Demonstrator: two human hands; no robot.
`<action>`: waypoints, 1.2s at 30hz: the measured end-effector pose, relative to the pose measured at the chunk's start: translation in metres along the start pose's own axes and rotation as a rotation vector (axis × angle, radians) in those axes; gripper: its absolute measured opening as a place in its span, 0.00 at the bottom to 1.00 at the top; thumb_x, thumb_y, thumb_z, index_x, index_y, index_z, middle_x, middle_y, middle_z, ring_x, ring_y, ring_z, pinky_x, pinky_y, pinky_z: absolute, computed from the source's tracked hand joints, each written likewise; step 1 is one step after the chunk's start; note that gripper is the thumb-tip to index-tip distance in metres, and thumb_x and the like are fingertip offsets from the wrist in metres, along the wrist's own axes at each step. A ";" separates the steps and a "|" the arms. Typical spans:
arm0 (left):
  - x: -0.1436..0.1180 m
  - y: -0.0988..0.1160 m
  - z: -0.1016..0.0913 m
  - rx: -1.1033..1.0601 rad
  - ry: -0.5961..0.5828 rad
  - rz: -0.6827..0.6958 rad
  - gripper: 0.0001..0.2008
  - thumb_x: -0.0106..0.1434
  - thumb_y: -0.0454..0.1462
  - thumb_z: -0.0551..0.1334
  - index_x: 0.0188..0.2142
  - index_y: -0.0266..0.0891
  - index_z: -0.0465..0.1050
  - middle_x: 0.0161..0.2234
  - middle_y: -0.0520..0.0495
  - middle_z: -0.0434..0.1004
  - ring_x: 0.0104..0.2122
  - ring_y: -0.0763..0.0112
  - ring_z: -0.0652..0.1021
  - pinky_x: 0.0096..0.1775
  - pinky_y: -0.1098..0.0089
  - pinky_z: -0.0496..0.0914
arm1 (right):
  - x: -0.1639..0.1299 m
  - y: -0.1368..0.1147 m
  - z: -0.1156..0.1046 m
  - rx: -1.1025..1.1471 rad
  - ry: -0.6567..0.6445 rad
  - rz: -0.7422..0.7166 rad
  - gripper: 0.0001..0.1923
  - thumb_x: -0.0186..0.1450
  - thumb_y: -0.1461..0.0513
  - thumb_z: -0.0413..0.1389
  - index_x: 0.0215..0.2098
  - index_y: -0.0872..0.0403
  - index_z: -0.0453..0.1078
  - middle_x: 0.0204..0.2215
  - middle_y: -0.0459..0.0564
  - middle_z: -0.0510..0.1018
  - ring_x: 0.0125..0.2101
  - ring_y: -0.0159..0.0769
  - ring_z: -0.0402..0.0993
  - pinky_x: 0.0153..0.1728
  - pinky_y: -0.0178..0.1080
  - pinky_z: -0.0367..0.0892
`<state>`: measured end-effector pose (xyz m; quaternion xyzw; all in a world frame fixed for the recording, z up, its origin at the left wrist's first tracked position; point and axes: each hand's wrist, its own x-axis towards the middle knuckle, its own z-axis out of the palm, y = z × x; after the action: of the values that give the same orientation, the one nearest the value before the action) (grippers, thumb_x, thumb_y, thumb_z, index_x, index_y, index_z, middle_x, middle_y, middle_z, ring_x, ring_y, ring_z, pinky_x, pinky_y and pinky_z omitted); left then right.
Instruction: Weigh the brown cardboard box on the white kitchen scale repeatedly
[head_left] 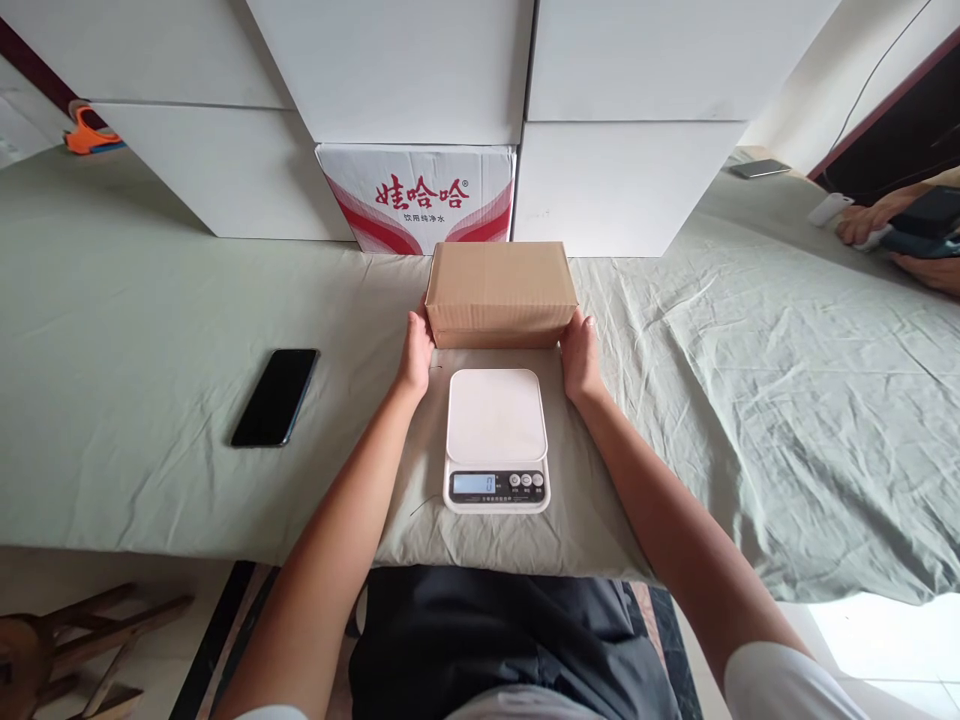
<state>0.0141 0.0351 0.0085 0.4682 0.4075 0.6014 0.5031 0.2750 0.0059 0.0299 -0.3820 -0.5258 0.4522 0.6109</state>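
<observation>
Table [150,300] under green cloth carries our brown cardboard box [500,290], just beyond a white kitchen scale [496,440]. Our left hand [416,350] and right hand [581,350] press its sides, each grip spread flat. Left lies a black phone [275,396].

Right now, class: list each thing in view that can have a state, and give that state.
Cardboard box: closed, flat on the cloth, behind the scale.
Scale: on, reads 0, platform bare.
Phone: screen dark.
Left hand: pressed on the box's left end.
Right hand: pressed on its right end.
</observation>
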 end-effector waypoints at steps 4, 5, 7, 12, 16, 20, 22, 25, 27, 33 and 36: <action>-0.004 0.007 0.001 0.025 -0.028 -0.031 0.56 0.52 0.80 0.54 0.65 0.48 0.74 0.75 0.41 0.67 0.78 0.44 0.61 0.75 0.48 0.60 | -0.001 -0.004 0.003 0.011 -0.031 -0.060 0.40 0.73 0.32 0.41 0.71 0.39 0.67 0.74 0.39 0.71 0.80 0.45 0.55 0.83 0.52 0.46; -0.007 0.011 0.002 0.035 -0.030 -0.026 0.55 0.52 0.80 0.54 0.65 0.48 0.74 0.75 0.41 0.67 0.78 0.44 0.61 0.76 0.48 0.60 | -0.002 -0.008 0.004 -0.004 -0.024 -0.078 0.39 0.73 0.32 0.41 0.72 0.39 0.67 0.74 0.40 0.70 0.80 0.45 0.55 0.83 0.52 0.46; -0.015 0.025 0.002 0.052 -0.036 0.007 0.53 0.56 0.79 0.52 0.65 0.48 0.74 0.75 0.41 0.68 0.78 0.45 0.61 0.76 0.48 0.58 | -0.006 -0.024 0.008 -0.031 -0.014 -0.113 0.38 0.74 0.34 0.40 0.73 0.39 0.65 0.75 0.40 0.69 0.80 0.45 0.54 0.83 0.52 0.47; -0.063 0.077 0.004 0.055 -0.049 0.117 0.47 0.65 0.75 0.47 0.65 0.48 0.74 0.71 0.41 0.74 0.79 0.48 0.60 0.77 0.48 0.57 | -0.041 -0.079 0.017 -0.007 -0.043 -0.120 0.34 0.77 0.38 0.39 0.75 0.37 0.63 0.78 0.36 0.63 0.81 0.44 0.51 0.83 0.51 0.46; -0.119 0.102 0.005 0.065 -0.034 0.118 0.43 0.69 0.71 0.46 0.65 0.49 0.74 0.70 0.41 0.74 0.79 0.47 0.60 0.77 0.46 0.56 | -0.089 -0.107 0.020 0.040 -0.012 -0.048 0.33 0.77 0.38 0.41 0.74 0.34 0.63 0.78 0.34 0.63 0.82 0.45 0.48 0.84 0.53 0.43; -0.164 0.099 0.003 0.075 0.000 0.025 0.42 0.71 0.69 0.46 0.68 0.49 0.72 0.71 0.41 0.73 0.78 0.46 0.61 0.77 0.44 0.56 | -0.133 -0.108 0.024 0.080 0.070 0.030 0.32 0.78 0.40 0.41 0.75 0.34 0.62 0.78 0.36 0.63 0.81 0.48 0.49 0.84 0.57 0.42; -0.177 0.093 0.000 0.079 0.022 -0.016 0.42 0.71 0.69 0.46 0.69 0.48 0.71 0.71 0.40 0.73 0.78 0.45 0.62 0.77 0.43 0.56 | -0.147 -0.103 0.027 0.110 0.096 0.061 0.32 0.78 0.40 0.41 0.75 0.36 0.62 0.78 0.38 0.63 0.81 0.49 0.49 0.83 0.60 0.43; -0.187 0.085 -0.005 0.074 0.051 -0.046 0.43 0.70 0.69 0.47 0.70 0.47 0.70 0.71 0.39 0.73 0.76 0.44 0.64 0.77 0.42 0.56 | -0.160 -0.096 0.032 0.133 0.123 0.080 0.33 0.77 0.39 0.43 0.75 0.36 0.62 0.78 0.39 0.64 0.82 0.49 0.45 0.82 0.61 0.43; -0.191 0.082 -0.007 0.070 0.058 -0.059 0.44 0.70 0.69 0.48 0.71 0.48 0.69 0.72 0.39 0.73 0.76 0.44 0.65 0.77 0.42 0.55 | -0.164 -0.092 0.034 0.142 0.140 0.088 0.34 0.76 0.38 0.44 0.75 0.36 0.62 0.77 0.39 0.64 0.83 0.48 0.42 0.83 0.61 0.41; -0.199 0.074 -0.010 0.092 0.067 -0.105 0.44 0.70 0.69 0.47 0.73 0.49 0.66 0.73 0.40 0.71 0.77 0.44 0.64 0.77 0.42 0.54 | -0.170 -0.083 0.032 0.142 0.150 0.124 0.35 0.77 0.38 0.43 0.77 0.37 0.59 0.76 0.41 0.67 0.82 0.45 0.43 0.83 0.59 0.38; -0.200 0.070 -0.012 0.113 0.056 -0.102 0.43 0.70 0.69 0.46 0.73 0.51 0.66 0.73 0.42 0.71 0.77 0.45 0.65 0.77 0.42 0.55 | -0.170 -0.078 0.029 0.115 0.119 0.087 0.34 0.77 0.39 0.42 0.77 0.35 0.59 0.75 0.39 0.69 0.82 0.43 0.44 0.83 0.58 0.42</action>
<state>-0.0020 -0.1742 0.0429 0.4575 0.4780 0.5640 0.4940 0.2515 -0.1798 0.0575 -0.3951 -0.4447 0.4839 0.6418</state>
